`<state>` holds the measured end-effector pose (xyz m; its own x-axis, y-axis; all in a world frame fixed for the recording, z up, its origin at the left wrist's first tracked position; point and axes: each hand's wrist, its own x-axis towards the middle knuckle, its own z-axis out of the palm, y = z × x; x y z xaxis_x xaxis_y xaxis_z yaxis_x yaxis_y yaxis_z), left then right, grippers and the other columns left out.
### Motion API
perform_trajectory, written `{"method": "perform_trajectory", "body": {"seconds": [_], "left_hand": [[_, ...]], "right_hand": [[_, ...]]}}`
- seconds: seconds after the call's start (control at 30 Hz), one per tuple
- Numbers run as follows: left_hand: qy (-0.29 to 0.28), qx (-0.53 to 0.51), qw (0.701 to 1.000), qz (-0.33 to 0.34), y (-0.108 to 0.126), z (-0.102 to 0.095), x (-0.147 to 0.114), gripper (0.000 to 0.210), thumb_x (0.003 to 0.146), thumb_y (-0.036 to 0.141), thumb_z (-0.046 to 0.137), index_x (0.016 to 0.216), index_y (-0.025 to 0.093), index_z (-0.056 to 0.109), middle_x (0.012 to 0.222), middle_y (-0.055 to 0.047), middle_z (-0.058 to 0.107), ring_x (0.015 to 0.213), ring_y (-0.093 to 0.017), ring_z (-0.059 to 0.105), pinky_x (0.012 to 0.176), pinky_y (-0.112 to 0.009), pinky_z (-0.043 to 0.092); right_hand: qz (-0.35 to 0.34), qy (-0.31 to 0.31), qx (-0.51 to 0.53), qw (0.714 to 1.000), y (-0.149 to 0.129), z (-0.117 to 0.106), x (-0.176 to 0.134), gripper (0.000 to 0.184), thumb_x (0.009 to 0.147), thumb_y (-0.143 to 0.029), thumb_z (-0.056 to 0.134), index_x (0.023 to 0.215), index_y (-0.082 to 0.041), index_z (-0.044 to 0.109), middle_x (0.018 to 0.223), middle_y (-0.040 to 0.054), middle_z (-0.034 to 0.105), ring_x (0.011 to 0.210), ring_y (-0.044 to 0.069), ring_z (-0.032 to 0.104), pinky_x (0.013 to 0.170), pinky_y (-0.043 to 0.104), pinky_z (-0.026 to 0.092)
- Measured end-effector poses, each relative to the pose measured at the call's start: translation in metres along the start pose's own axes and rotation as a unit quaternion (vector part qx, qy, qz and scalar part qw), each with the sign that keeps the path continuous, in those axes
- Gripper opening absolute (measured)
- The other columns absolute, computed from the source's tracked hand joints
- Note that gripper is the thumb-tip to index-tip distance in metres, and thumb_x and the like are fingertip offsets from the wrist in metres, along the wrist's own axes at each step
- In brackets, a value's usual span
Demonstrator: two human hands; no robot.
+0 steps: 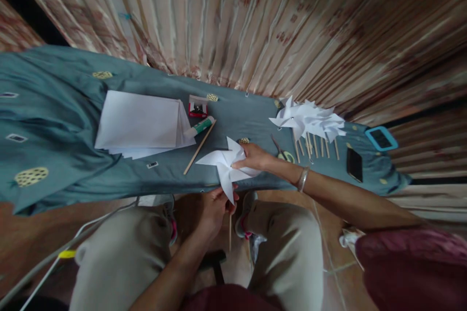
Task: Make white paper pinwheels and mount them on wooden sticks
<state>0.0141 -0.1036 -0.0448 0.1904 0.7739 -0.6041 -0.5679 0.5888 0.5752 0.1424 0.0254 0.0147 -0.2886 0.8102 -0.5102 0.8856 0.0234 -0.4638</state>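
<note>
A white paper pinwheel is between my two hands at the front edge of the cloth-covered table. My right hand grips it, with the thumb near its centre and the fingers behind the paper. Below, my left hand is closed round the wooden stick, whose lower end hangs down past the table edge. The stick's upper end is hidden behind the paper. Left of the pinwheel lies a loose wooden stick, beside a glue stick and a small red box of dark pins or tacks.
A stack of white paper lies at the left. Finished pinwheels are heaped at the back right, near scissors. Farther right are a phone and a blue-framed device. A pleated curtain hangs behind the table.
</note>
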Motion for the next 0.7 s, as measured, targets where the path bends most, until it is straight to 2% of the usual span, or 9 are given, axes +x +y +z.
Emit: {"method": "perform_trajectory", "body": {"seconds": [0.13,0.27,0.37,0.5,0.6,0.7], "left_hand": [[0.011,0.01,1.0,0.009,0.002,0.001,-0.003,0.03,0.052,0.037,0.071,0.07,0.013,0.067,0.05,0.002,0.059,0.035,-0.007,0.043,0.037,-0.021,0.028],[0.0,0.019,0.999,0.035,0.009,0.007,-0.006,0.027,0.051,0.031,0.07,0.071,0.013,0.067,0.052,0.001,0.061,0.035,-0.007,0.044,0.038,-0.021,0.029],[-0.011,0.016,0.999,0.046,0.015,0.01,-0.006,0.025,0.051,0.029,0.07,0.07,0.013,0.067,0.052,0.0,0.062,0.036,-0.007,0.044,0.038,-0.021,0.03],[-0.026,0.011,0.997,0.065,0.023,0.015,-0.006,0.025,0.051,0.028,0.07,0.072,0.014,0.068,0.054,0.0,0.063,0.037,-0.007,0.044,0.038,-0.021,0.031],[-0.042,0.005,0.996,0.077,0.029,0.02,-0.006,0.03,0.052,0.031,0.074,0.075,0.013,0.069,0.055,0.001,0.063,0.037,-0.007,0.044,0.038,-0.021,0.031],[-0.045,0.004,0.995,0.088,0.035,0.025,-0.007,0.03,0.054,0.034,0.075,0.076,0.013,0.069,0.054,0.002,0.062,0.035,-0.006,0.044,0.037,-0.02,0.029]], "right_hand": [[-0.034,0.03,0.038,0.998,0.005,-0.001,-0.007,0.023,0.066,-0.022,0.076,0.086,-0.013,0.067,0.082,0.0013,0.071,0.075,0.016,0.063,0.061,0.022,0.041],[-0.056,0.07,0.064,0.994,0.007,-0.006,-0.018,0.029,0.068,-0.025,0.076,0.093,-0.013,0.067,0.086,0.0023,0.071,0.078,0.017,0.063,0.063,0.023,0.042],[-0.036,0.123,0.051,0.99,0.003,-0.011,-0.028,0.045,0.068,-0.03,0.078,0.107,-0.011,0.063,0.094,0.0068,0.071,0.081,0.019,0.063,0.065,0.025,0.043],[-0.051,0.176,0.042,0.982,-0.006,-0.019,-0.042,0.068,0.071,-0.035,0.076,0.13,-0.012,0.05,0.102,0.0091,0.07,0.085,0.02,0.064,0.071,0.028,0.045],[-0.06,0.211,0.037,0.975,-0.01,-0.023,-0.05,0.07,0.074,-0.038,0.074,0.134,-0.013,0.047,0.105,0.0099,0.07,0.089,0.022,0.065,0.076,0.03,0.047],[-0.086,0.226,0.079,0.967,-0.008,-0.023,-0.05,0.066,0.076,-0.038,0.072,0.133,-0.015,0.047,0.106,0.0091,0.071,0.09,0.022,0.066,0.077,0.03,0.048]]}}
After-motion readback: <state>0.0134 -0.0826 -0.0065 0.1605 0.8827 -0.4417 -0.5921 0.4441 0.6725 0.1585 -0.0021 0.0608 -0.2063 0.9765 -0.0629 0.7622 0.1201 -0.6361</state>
